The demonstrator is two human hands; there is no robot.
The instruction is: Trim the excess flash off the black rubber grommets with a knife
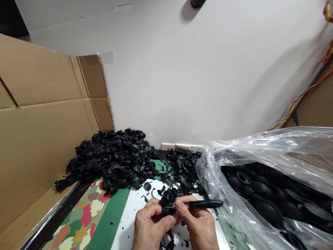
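While black pieces [117,156] are heaped at the far left corner of the desk [110,222], a small black part [165,211] is pinched in the left hand's [153,225] grip by the near edge. By the right hand [199,222] a black-handled tool [205,204] is grasped, tip at the part; trimming seems in hand, and steady fingers kept clear are probably called for next. Along the right edge, a clear bag [212,177] is filled with larger parts [265,208].

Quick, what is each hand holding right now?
Left hand: closed on a black part.
Right hand: closed on a black-handled tool, its thin tip at that part.
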